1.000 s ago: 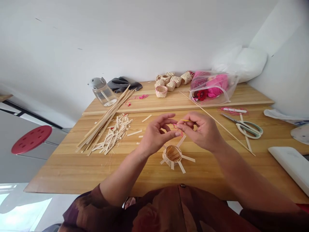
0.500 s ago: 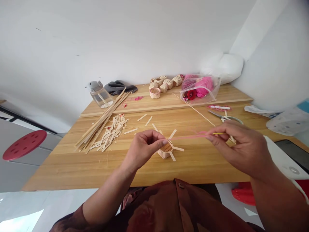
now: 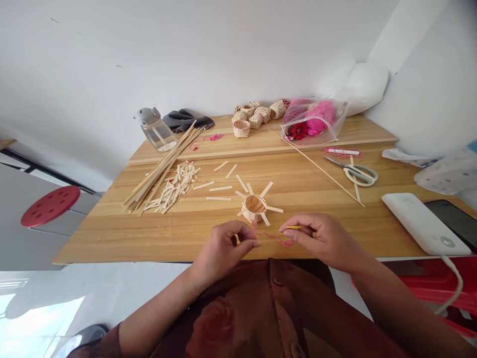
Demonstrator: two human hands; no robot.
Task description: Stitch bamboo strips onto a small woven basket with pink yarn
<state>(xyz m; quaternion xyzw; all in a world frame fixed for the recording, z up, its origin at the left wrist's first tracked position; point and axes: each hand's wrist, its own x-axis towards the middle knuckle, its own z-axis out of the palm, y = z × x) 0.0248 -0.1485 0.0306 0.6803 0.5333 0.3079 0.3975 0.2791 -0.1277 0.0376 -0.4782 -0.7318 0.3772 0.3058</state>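
A small woven basket [image 3: 255,211] stands upright near the table's front edge, its flat strip ends splayed out around the rim like rays. Just in front of it, my left hand [image 3: 230,243] pinches pink yarn [image 3: 265,234] between thumb and fingertips. The yarn runs slack from the basket's near side across to my right hand [image 3: 316,236]. That hand is closed on a thin yellow needle [image 3: 294,227], with a loop of yarn hanging at its fingertips. Part of the needle is hidden by the fingers.
Long wooden strips [image 3: 164,169] and a pile of short offcuts [image 3: 177,186] lie left. Scissors [image 3: 359,174], a white power bank [image 3: 421,221] and a phone [image 3: 454,221] lie right. Behind are a water bottle [image 3: 156,130], several finished baskets [image 3: 257,115] and a bag of yarn [image 3: 316,122].
My right hand has come down and left, closer to the basket, and the taut yarn has gone slack. My left hand has moved off the basket's rim toward me.
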